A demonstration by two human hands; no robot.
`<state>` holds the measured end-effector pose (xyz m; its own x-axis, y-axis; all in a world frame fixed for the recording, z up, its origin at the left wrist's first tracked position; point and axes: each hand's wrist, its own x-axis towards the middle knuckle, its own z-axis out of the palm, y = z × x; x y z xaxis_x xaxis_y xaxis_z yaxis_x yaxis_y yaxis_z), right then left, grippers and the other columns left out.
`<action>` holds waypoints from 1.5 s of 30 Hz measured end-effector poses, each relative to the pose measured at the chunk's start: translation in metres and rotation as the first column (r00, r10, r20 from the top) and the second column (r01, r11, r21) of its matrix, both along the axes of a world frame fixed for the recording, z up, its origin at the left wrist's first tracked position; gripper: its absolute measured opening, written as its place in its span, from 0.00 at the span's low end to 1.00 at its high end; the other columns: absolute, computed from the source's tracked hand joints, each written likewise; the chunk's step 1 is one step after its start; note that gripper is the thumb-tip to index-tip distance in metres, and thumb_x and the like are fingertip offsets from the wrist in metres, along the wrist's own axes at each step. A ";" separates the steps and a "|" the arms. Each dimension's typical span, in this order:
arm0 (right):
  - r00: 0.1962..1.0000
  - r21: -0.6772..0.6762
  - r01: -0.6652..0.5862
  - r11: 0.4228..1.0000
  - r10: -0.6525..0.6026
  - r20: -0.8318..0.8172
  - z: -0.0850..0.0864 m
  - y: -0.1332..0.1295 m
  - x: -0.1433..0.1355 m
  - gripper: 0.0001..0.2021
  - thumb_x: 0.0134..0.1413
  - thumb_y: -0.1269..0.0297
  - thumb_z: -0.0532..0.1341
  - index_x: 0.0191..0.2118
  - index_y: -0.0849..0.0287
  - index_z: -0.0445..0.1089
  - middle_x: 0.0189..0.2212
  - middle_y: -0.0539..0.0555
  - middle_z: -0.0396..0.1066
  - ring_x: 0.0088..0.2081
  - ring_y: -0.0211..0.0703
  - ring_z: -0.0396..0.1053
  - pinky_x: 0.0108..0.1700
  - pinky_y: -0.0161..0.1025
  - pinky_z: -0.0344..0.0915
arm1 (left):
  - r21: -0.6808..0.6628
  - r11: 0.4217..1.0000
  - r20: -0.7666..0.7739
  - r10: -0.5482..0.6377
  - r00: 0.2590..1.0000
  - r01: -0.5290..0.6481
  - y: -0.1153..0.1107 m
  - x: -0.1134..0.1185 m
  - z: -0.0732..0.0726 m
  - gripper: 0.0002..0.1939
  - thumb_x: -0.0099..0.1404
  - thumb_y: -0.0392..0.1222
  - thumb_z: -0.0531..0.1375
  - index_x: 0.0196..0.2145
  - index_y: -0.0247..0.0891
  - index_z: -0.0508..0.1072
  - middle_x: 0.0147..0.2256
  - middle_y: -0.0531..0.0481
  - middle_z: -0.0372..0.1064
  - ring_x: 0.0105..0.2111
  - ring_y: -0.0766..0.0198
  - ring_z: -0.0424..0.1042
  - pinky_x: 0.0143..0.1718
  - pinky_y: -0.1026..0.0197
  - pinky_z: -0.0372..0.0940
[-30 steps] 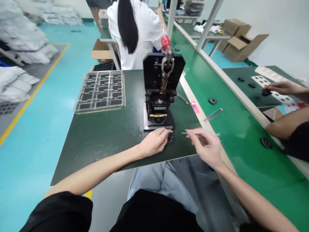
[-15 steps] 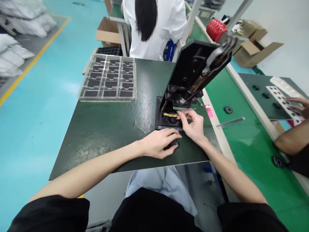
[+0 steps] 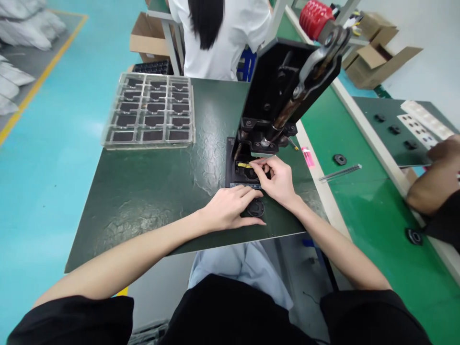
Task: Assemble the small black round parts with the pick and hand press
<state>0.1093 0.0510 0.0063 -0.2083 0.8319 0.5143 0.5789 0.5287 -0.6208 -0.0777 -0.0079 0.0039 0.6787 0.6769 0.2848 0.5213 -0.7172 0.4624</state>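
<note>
My left hand [image 3: 233, 206] rests on the dark green tabletop, thumb and fingers apart around a round black part [image 3: 256, 208]. The part lies flat between them; whether they touch it is hard to tell. My right hand [image 3: 278, 179] is closed in a pinch at the base of a black hand press [image 3: 283, 96]. A thin, pale, slender piece [image 3: 265, 159] shows along its fingers; its exact kind is unclear. Just left of the fingertips, a yellow strip [image 3: 245, 165] lies on the press base. The press head stands above the right hand.
A clear tray stack [image 3: 151, 110] with dark pieces in its compartments sits at the back left. The red-gripped press lever [image 3: 316, 20] rises at right. Beyond a pale rail lies a green belt with a black part [image 3: 339, 159] and a clear tube [image 3: 340, 173]. Other people sit ahead and right.
My left thumb has come off the round black part, and the hand has spread wider, showing more of it. My right hand stays pinched at the press base. The whole view has shifted slightly.
</note>
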 end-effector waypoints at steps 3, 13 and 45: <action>1.000 -0.004 0.028 1.000 -0.028 0.006 -0.004 0.002 -0.002 0.17 0.65 0.56 0.63 0.25 0.53 0.63 0.31 0.54 0.78 0.31 0.43 0.72 0.35 0.42 0.67 | 0.003 1.000 -0.020 -0.017 1.000 0.017 -0.001 0.001 0.001 0.30 0.68 0.63 0.63 0.56 0.37 0.67 0.46 0.44 0.77 0.45 0.52 0.79 0.42 0.56 0.72; 0.992 -0.080 0.038 0.996 -0.048 -0.119 0.022 -0.049 0.024 0.12 0.66 0.61 0.62 0.30 0.56 0.69 0.27 0.51 0.74 0.27 0.39 0.70 0.31 0.37 0.67 | -0.098 0.995 0.044 0.031 0.999 -0.026 -0.004 0.001 0.000 0.28 0.67 0.59 0.66 0.54 0.39 0.65 0.45 0.45 0.79 0.44 0.53 0.81 0.43 0.56 0.73; 0.976 -0.094 -0.139 0.986 0.153 0.158 0.000 -0.089 0.032 0.07 0.66 0.72 0.58 0.35 0.56 0.69 0.28 0.53 0.72 0.30 0.42 0.69 0.31 0.40 0.65 | -0.255 0.964 0.067 0.101 0.993 -0.080 -0.009 0.008 -0.001 0.29 0.66 0.52 0.68 0.56 0.39 0.60 0.46 0.43 0.79 0.45 0.51 0.82 0.43 0.55 0.74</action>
<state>0.1414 -0.0379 0.0067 -0.4063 0.8243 0.3942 0.5966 0.5661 -0.5688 -0.0693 -0.0170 0.0026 0.5936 0.7911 0.1476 0.5334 -0.5241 0.6640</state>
